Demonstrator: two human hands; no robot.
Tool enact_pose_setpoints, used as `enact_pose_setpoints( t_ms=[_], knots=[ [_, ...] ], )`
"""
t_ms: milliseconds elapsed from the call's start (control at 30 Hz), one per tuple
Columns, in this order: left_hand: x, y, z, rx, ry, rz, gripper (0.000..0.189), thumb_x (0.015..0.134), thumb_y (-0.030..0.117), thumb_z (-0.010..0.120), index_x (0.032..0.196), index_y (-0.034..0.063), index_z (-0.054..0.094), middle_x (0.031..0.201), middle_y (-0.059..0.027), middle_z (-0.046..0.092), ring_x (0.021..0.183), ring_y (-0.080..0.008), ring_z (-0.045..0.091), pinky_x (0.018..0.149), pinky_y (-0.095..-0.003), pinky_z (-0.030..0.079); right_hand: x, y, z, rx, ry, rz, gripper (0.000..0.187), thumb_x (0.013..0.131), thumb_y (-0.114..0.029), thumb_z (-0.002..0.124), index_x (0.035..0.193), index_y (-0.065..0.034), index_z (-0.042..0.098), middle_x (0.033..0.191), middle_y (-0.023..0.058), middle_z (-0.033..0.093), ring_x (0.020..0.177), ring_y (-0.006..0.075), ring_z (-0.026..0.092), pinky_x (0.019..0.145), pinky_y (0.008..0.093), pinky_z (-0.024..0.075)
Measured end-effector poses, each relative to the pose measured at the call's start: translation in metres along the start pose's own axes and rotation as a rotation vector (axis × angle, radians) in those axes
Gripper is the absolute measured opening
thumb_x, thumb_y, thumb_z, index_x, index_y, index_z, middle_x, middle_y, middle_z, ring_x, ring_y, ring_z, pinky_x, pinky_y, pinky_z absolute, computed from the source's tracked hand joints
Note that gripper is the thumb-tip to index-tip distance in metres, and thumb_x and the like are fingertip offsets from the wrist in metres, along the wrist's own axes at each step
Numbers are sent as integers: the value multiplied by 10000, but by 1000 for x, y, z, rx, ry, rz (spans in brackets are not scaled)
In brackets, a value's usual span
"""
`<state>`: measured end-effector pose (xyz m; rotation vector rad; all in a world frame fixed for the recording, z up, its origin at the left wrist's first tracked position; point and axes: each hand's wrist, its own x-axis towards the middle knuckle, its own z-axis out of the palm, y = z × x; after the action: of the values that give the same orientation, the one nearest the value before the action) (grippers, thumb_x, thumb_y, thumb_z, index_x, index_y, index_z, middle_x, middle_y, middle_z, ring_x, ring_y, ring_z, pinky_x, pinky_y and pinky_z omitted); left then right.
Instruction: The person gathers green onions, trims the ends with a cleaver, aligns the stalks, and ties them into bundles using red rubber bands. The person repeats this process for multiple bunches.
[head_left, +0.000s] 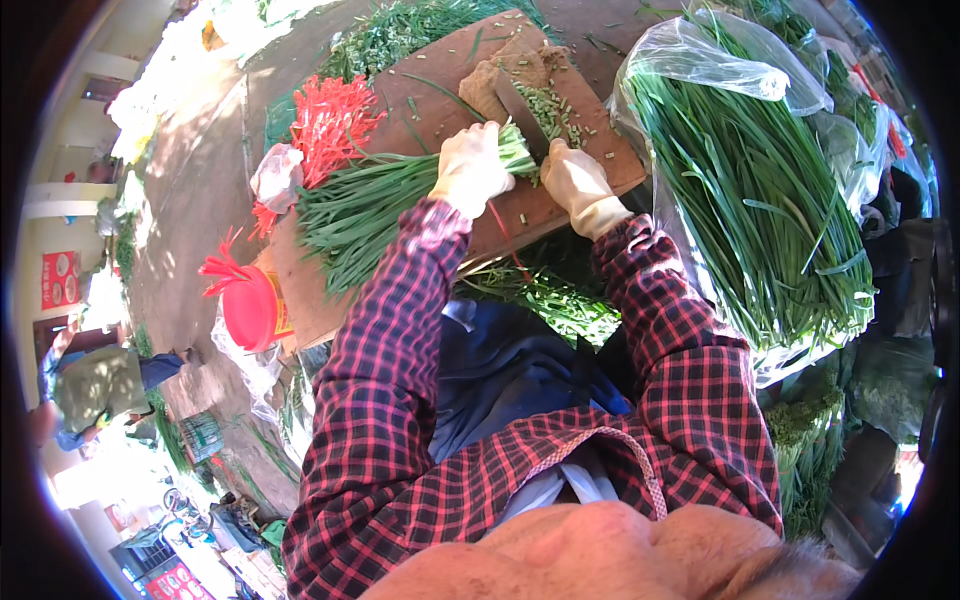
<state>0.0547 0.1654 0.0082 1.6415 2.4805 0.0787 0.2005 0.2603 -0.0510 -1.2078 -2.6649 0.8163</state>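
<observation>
My left hand (472, 169), in a pale glove, grips a bundle of long green leafy stalks (375, 202), which look like garlic chives. Their pale cut ends poke out on the right side of the fist, close to a knife blade (521, 112). The knife's handle is hidden inside my gloved right hand (581, 184). Short cut stem pieces (553, 112) lie scattered beyond the blade, by a folded brown cloth (506, 75). All of this rests on a reddish-brown board (420, 82) before me.
Red plastic ties (334, 124) are heaped at the board's left, above a pink-red tub (250, 315) holding more ties. To the right, a large clear plastic bag (690, 52) holds long green stalks (750, 202). Loose greens (555, 300) lie below the board. Another person (105, 390) is at far left.
</observation>
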Motion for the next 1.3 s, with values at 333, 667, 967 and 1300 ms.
enact_pose_setpoints(
  t_ms=[333, 667, 967, 1300],
  knots=[
    [-120, -9, -73, -416, 433, 351, 712, 638, 124, 888, 1266, 38, 564, 1203, -123, 665, 1109, -304, 645, 979, -398, 511, -57, -12, -58, 267, 241, -133, 481, 953, -238, 679, 1396, -99, 553, 1018, 146, 731, 910, 285, 710, 820, 397, 552],
    [-148, 22, -92, -650, 317, 305, 767, 607, 186, 926, 1285, 39, 601, 1230, -135, 667, 1140, -320, 645, 1013, -396, 504, -184, -80, -144, 1566, 151, -593, 301, 963, 42, 638, 1253, -37, 661, 1062, 39, 720, 1015, 118, 668, 876, 277, 559],
    [-157, 44, -53, -2142, -60, 192, 589, 815, 353, 803, 1275, 34, 619, 1170, -95, 686, 1058, -232, 677, 935, -391, 573, -168, -83, -119, 419, 444, -567, 236, 840, -87, 736, 1075, -98, 719, 891, 125, 716, 878, 333, 692, 792, 420, 546],
    [-172, 38, -9, -469, 494, 420, 756, 543, 106, 803, 1253, 31, 554, 877, -123, 681, 859, -344, 686, 735, -435, 527, -173, -44, -91, 69, 102, -336, 679, 772, -28, 787, 1396, -161, 554, 855, 63, 728, 801, 246, 691, 755, 382, 522]
  ],
)
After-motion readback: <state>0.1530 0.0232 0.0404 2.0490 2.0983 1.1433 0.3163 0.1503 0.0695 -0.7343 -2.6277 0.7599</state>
